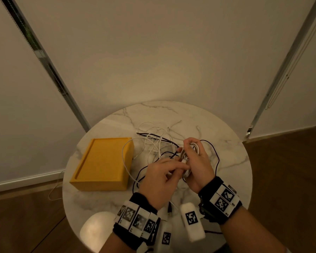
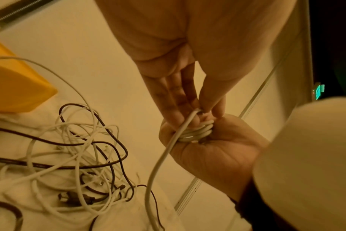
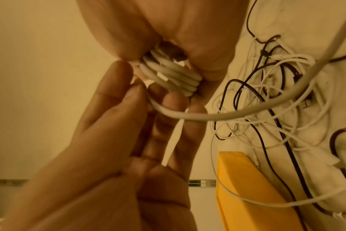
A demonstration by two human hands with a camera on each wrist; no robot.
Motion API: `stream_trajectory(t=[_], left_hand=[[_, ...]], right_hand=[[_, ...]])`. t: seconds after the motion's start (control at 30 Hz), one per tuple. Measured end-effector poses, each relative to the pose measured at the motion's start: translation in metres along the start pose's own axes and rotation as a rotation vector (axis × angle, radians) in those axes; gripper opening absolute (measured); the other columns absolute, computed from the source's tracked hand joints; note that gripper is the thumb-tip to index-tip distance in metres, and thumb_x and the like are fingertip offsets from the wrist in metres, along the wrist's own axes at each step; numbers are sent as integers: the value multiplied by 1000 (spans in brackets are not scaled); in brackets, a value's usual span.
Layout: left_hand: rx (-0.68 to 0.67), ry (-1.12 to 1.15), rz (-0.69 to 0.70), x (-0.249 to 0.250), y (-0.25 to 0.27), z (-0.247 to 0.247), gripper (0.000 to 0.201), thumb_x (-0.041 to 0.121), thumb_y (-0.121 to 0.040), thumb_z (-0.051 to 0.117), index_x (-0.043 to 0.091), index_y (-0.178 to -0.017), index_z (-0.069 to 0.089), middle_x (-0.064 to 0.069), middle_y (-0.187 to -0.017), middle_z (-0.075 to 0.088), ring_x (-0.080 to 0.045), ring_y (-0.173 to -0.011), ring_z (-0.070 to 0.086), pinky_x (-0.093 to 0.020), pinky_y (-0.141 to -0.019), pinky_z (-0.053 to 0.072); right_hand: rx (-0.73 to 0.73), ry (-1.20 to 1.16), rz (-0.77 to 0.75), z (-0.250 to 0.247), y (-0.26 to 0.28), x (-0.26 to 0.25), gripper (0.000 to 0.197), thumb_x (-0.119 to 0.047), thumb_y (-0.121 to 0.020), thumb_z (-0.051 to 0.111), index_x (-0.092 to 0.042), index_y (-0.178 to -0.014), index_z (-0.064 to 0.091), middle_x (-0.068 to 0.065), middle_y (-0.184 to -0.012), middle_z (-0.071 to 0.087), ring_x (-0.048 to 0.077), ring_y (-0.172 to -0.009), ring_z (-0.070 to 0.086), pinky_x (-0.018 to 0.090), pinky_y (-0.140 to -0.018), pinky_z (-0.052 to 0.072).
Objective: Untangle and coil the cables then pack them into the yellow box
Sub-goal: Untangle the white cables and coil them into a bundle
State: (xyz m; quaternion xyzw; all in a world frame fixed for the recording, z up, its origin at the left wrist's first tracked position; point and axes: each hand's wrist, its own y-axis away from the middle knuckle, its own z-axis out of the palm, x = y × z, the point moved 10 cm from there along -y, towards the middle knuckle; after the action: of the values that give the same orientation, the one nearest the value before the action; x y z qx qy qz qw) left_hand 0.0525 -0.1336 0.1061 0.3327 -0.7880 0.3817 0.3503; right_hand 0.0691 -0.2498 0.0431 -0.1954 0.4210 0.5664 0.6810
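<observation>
My right hand grips a small coil of white cable above the round marble table. In the right wrist view the coil shows several tight turns with a connector lying on them. My left hand pinches the free length of the same white cable right beside the coil. That length trails down toward a tangle of white and dark cables lying behind the hands. The yellow box sits at the table's left, with a white cable draped over its right edge.
A dark cable loops round the right of my hands. A dark plug lies near the table's front edge. One thin white cable hangs off the left side onto the wooden floor. Walls stand close behind the table.
</observation>
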Motion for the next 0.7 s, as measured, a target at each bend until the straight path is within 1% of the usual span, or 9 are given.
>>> stream_trajectory(t=[0.1, 0.2, 0.27, 0.33, 0.37, 0.43, 0.57, 0.63, 0.7], left_hand=[[-5, -31, 21, -1, 1, 2, 22, 12, -87, 72, 25, -104, 77, 11, -104, 67, -7, -92, 66, -21, -71, 57], [-48, -84, 35, -2, 1, 6, 36, 21, -77, 82, 25, -112, 75, 11, -109, 65, -5, -99, 64, -24, -78, 58], [-14, -131, 59, -4, -1, 2, 36, 25, -76, 82, 22, -111, 76, 10, -108, 67, -3, -99, 64, -29, -81, 58], [40, -129, 83, -4, -3, -2, 31, 23, -76, 81, 20, -107, 78, 8, -104, 70, -3, -96, 65, -32, -81, 58], [65, -117, 87, -4, -3, -4, 29, 21, -76, 80, 19, -105, 78, 8, -101, 71, -3, -93, 65, -33, -80, 58], [110, -95, 81, -4, -2, -8, 29, 16, -75, 80, 18, -103, 78, 8, -97, 71, -2, -91, 65, -32, -79, 58], [137, -42, 69, -7, 0, -11, 31, 10, -72, 82, 20, -101, 78, 10, -94, 73, -4, -101, 66, -33, -86, 57], [138, -47, 81, -7, 0, -13, 34, 6, -70, 84, 21, -100, 79, 11, -92, 73, -5, -95, 68, -33, -82, 58], [137, -57, 94, -6, 1, -14, 34, 3, -69, 85, 20, -97, 80, 11, -91, 73, -3, -88, 68, -31, -77, 58]], right_hand=[[21, -9, 36, -4, -1, 4, 11, -32, -99, 61, -22, -95, 62, 10, -89, 62, 20, -61, 58, 35, -62, 49], [30, -38, 82, -4, 0, 7, 22, -39, -101, 56, -18, -103, 59, 8, -82, 65, 20, -59, 60, 32, -57, 51], [8, -128, 144, -1, 2, 14, 32, -47, -103, 48, -16, -101, 58, 8, -81, 63, 21, -63, 59, 31, -58, 52], [-12, -225, 169, 1, 2, 18, 44, -52, -104, 39, -14, -101, 61, 12, -83, 62, 24, -69, 59, 33, -63, 53], [-20, -244, 167, 1, 3, 19, 48, -52, -104, 35, -13, -103, 62, 14, -85, 61, 26, -71, 59, 34, -65, 53], [-49, -257, 165, 4, 4, 18, 46, -47, -106, 33, -12, -110, 63, 15, -87, 62, 28, -72, 59, 36, -66, 54], [-75, -277, 145, 11, 6, 17, 39, -40, -108, 34, -15, -128, 57, 17, -94, 65, 30, -77, 64, 37, -67, 59], [-95, -282, 109, 14, 7, 14, 35, -39, -109, 34, -23, -131, 55, 21, -101, 66, 33, -82, 66, 41, -73, 60], [-107, -269, 87, 15, 6, 13, 34, -37, -109, 33, -25, -130, 56, 22, -105, 68, 34, -86, 67, 44, -79, 58]])
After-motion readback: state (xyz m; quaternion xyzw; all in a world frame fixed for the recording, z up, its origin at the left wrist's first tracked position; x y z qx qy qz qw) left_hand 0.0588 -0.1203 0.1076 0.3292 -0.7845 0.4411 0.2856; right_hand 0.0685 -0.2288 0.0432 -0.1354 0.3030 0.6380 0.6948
